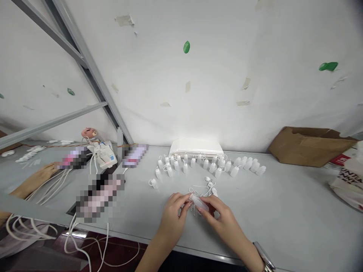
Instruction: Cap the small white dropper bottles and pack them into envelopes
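Near the front edge of the grey table, my right hand (pixel 219 214) grips the body of a small translucent bottle (pixel 200 203), which lies tilted between the hands. My left hand (pixel 176 211) pinches at the bottle's neck end, thumb and forefinger together around a small white part. Just beyond the fingers lies a loose pile of white caps with loops (pixel 210 186). Farther back stand several small white bottles with looped caps (pixel 185 168). To their right, several translucent bottles without looped caps (pixel 247 163) are grouped close together.
A white stack (pixel 196 146) sits against the wall. An open brown cardboard box (pixel 306 151) and a printed bag (pixel 347 185) are at the right. On the left are blurred phones, white cables, a white power strip (pixel 105 155) and another person's hand (pixel 42 177).
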{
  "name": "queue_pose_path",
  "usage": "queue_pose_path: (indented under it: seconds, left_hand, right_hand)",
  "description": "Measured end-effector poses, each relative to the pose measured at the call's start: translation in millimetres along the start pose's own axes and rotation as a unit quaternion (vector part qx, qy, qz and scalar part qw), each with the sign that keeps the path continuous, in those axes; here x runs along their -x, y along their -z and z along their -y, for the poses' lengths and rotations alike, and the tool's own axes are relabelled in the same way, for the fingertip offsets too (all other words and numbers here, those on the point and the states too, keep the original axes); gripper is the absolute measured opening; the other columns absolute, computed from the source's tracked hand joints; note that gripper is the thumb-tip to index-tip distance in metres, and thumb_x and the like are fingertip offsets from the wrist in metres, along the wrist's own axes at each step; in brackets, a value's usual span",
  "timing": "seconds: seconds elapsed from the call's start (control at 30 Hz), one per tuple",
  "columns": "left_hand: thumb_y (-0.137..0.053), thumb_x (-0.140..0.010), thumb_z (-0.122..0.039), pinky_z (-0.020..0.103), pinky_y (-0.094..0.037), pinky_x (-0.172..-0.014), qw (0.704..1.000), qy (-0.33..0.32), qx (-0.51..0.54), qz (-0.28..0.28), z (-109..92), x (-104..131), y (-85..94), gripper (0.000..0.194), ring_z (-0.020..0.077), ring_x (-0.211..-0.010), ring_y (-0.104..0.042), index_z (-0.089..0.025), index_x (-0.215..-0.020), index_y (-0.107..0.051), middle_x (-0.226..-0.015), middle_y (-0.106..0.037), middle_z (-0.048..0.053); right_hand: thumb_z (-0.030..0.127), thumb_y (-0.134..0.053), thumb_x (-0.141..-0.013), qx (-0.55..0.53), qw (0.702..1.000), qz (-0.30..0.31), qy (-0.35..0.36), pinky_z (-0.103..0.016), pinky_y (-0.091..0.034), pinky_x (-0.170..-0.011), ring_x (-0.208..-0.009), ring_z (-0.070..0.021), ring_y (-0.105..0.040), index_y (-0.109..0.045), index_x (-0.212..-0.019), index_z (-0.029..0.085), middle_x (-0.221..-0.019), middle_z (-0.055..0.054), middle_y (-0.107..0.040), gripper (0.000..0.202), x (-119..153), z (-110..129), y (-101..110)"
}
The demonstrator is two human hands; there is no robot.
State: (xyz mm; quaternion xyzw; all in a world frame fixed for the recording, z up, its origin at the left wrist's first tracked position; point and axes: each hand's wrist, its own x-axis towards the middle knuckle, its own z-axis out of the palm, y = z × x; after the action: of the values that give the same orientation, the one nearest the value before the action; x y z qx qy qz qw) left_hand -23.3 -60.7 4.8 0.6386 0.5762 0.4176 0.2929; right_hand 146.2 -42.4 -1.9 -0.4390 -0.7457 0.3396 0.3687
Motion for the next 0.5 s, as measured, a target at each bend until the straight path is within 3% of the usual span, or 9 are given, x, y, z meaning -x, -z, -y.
queue_pose_path:
  seconds: [0.13, 0.23, 0.5]
  left_hand:
    - [-0.049, -0.085, -0.028, 0.032, -0.048, -0.078, 0.999, -0.005, 0.026, 0.043, -4, 3, 5.9, 0.033, 0.0208, -0.088, -0.059, -0.026, -0.116, -0.062, -0.089, -0.066, 0.007]
    - [-0.048, -0.086, -0.033, 0.031, -0.049, -0.076, 0.995, 0.028, 0.077, 0.049, -8, 2, 9.1, 0.032, 0.0203, -0.089, -0.060, -0.028, -0.114, -0.063, -0.092, -0.066, 0.006]
    - [-0.065, -0.073, -0.037, 0.030, -0.047, -0.079, 0.971, 0.103, 0.210, -0.039, -7, -8, 0.1, 0.019, 0.0207, -0.087, -0.060, -0.025, -0.083, -0.076, -0.084, -0.067, 0.005]
  right_hand:
    - [0.026, -0.055, -0.086, 0.011, 0.998, -0.027, 0.047, -0.028, -0.049, -0.061, -0.063, -0.0154, -0.055, -0.062, -0.099, 0.018, -0.075, -0.004, -0.060, 0.017, -1, -2, -1]
    - [0.026, -0.055, -0.086, 0.021, 0.996, -0.042, 0.071, -0.027, -0.049, -0.059, -0.063, -0.0154, -0.055, -0.061, -0.096, 0.018, -0.075, -0.004, -0.059, 0.015, -1, -2, -4]
    - [0.023, -0.052, -0.088, 0.082, 0.987, -0.072, 0.121, -0.026, -0.047, -0.054, -0.060, -0.0148, -0.053, -0.055, -0.092, 0.017, -0.074, -0.004, -0.056, 0.008, 0, 5, -12]
